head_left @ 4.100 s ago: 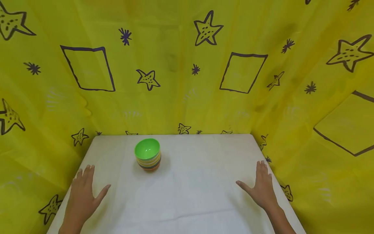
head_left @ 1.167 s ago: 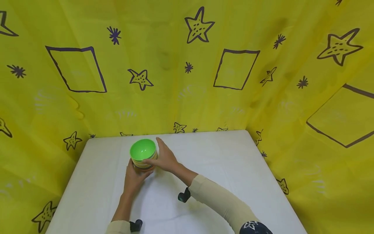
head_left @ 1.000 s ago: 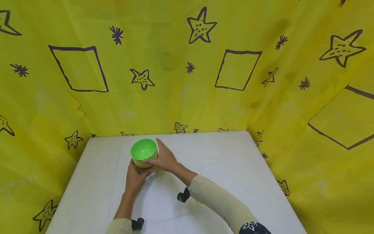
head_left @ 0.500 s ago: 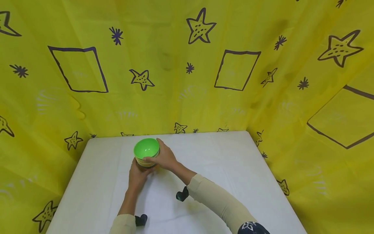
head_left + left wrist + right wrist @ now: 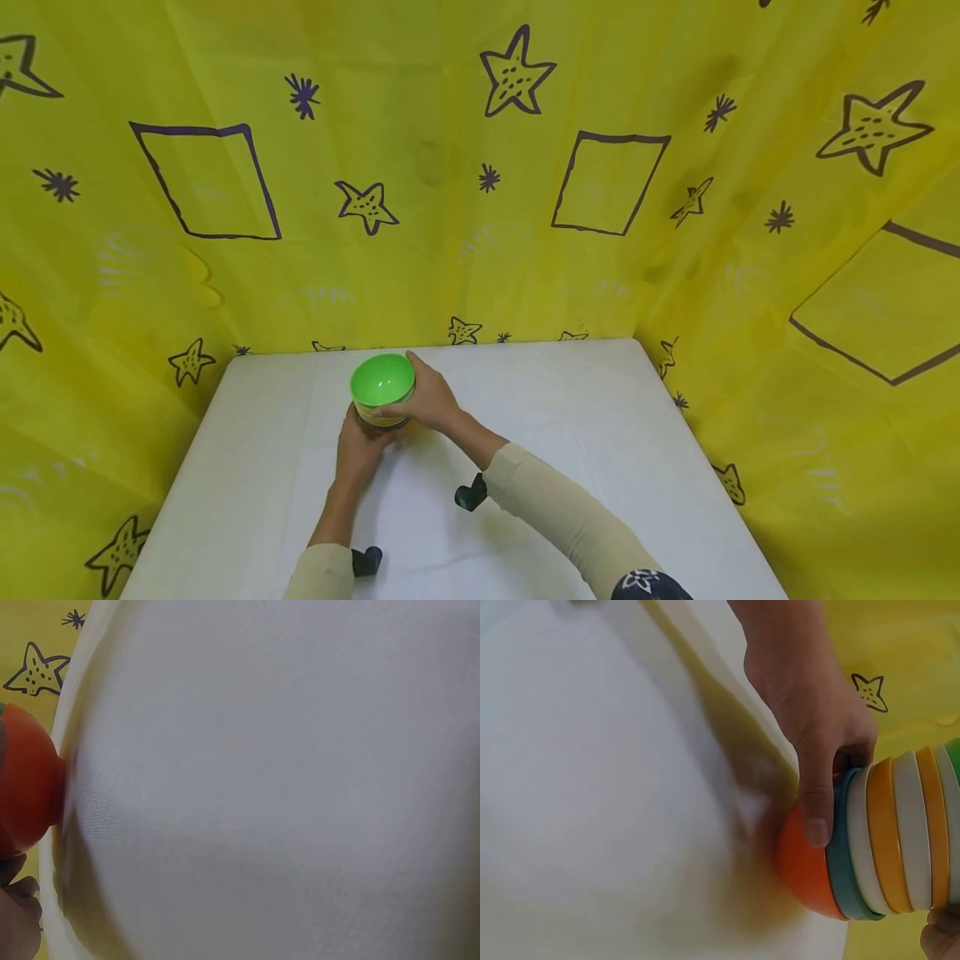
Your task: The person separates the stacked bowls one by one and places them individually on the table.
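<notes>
A stack of nested bowls stands upright at the back left of the table. Its top bowl is green (image 5: 382, 382); below come white and yellow bowls, a teal bowl (image 5: 844, 855) and an orange bowl (image 5: 802, 866) at the bottom. My left hand (image 5: 360, 450) grips the stack low down, one digit lying across the orange and teal bowls in the right wrist view. Higher up, my right hand (image 5: 431, 398) holds the right side, with its thumb across the front. The left wrist view shows the orange bowl's foot close to the white cloth.
A white-clothed table (image 5: 540, 433) spreads to the right and front of the stack. Yellow curtains (image 5: 435, 275) with drawn stars and squares rise at its back and sides. Small black wrist cameras, such as the right one (image 5: 471, 493), sit at the sleeve cuffs.
At first both hands were spread apart at the table's sides and the stack stood untouched. Both hands came to grip it, and over the last second it has shifted slightly right.
</notes>
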`<state>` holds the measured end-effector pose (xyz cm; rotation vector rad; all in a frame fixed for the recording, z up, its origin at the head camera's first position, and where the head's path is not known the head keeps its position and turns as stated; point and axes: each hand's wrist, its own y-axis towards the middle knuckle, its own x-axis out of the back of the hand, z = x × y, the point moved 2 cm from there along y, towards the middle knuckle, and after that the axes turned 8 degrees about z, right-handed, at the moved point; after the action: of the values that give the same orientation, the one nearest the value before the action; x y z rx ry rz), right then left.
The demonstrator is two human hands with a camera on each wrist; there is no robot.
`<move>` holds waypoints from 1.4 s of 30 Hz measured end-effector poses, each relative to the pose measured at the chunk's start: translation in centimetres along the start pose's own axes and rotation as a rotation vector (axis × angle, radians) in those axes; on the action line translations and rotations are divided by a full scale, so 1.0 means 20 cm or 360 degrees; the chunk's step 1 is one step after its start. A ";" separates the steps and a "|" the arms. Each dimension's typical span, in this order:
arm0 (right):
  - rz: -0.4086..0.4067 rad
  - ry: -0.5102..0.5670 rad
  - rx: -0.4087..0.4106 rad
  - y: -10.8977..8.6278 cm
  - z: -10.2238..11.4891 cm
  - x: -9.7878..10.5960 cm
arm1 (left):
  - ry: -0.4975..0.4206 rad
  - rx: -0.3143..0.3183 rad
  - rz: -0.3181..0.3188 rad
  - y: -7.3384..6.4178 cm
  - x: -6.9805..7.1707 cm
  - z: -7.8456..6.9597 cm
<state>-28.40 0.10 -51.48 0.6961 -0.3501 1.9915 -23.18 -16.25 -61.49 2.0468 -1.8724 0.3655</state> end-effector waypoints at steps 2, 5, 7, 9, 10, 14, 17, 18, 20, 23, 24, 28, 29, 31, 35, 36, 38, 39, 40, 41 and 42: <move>-0.0004 0.0004 0.0016 0.01 0.00 0.00 | 0.0012 -0.0016 -0.0014 0.01 0.00 0.00; -0.0008 0.0014 0.0031 0.01 0.01 0.01 | 0.0010 -0.0025 -0.0020 0.01 0.00 -0.01; -0.0012 0.0026 0.0040 0.01 0.01 0.02 | 0.0006 -0.0028 -0.0014 0.02 0.00 -0.01; -0.0018 0.0038 0.0047 0.01 0.01 0.02 | 0.0012 -0.0029 -0.0009 0.02 0.00 0.00; -0.0020 0.0041 0.0053 0.01 0.01 0.02 | 0.0022 -0.0029 -0.0006 0.02 0.00 0.00; -0.0042 0.0075 0.0081 0.00 0.00 0.01 | 0.0042 -0.0017 -0.0003 0.01 -0.01 0.01; -0.0050 0.0106 0.0095 0.00 -0.02 0.00 | 0.0035 -0.0015 -0.0006 0.00 -0.01 0.01; -0.0052 0.0114 0.0098 0.00 -0.02 0.00 | 0.0034 -0.0015 -0.0008 0.00 0.00 0.01; -0.0065 0.0116 0.0108 0.00 -0.02 -0.01 | 0.0020 -0.0019 -0.0011 0.00 0.00 0.01; -0.0099 0.0104 0.0122 0.01 -0.01 0.01 | 0.0003 -0.0030 -0.0009 0.00 0.00 0.00; -0.0108 0.0102 0.0128 0.01 -0.01 0.01 | 0.0003 -0.0036 -0.0011 0.00 0.00 0.00; -0.0130 0.0106 0.0133 0.01 0.01 0.04 | 0.0015 -0.0042 -0.0014 0.01 0.00 0.00; -0.0135 0.0112 0.0133 0.01 0.01 0.04 | 0.0015 -0.0038 -0.0016 0.01 -0.01 0.00; -0.0152 0.0145 0.0145 0.01 0.02 0.05 | 0.0020 -0.0033 -0.0025 0.01 0.00 0.00; -0.0222 0.0202 0.0202 -0.01 0.04 0.06 | 0.0009 -0.0044 -0.0047 0.00 0.00 0.00; -0.0249 0.0211 0.0219 -0.01 0.04 0.07 | 0.0013 -0.0049 -0.0051 0.00 0.00 0.00; -0.0314 0.0226 0.0249 -0.02 0.05 0.08 | 0.0011 -0.0052 -0.0047 0.01 -0.01 0.00; -0.0351 0.0239 0.0262 -0.02 0.06 0.09 | 0.0014 -0.0051 -0.0041 0.01 -0.01 0.00; -0.0388 0.0247 0.0276 -0.03 0.06 0.10 | 0.0020 -0.0042 -0.0035 0.01 -0.01 0.00; -0.0427 0.0248 0.0287 -0.03 0.06 0.11 | 0.0028 -0.0031 -0.0030 0.01 -0.01 0.00; -0.0464 0.0254 0.0300 -0.03 0.05 0.12 | 0.0039 -0.0027 -0.0029 0.01 -0.02 0.00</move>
<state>-28.41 1.66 -49.17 0.6591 0.0354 1.7995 -23.47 -16.03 -61.68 2.0376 -1.8352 0.3670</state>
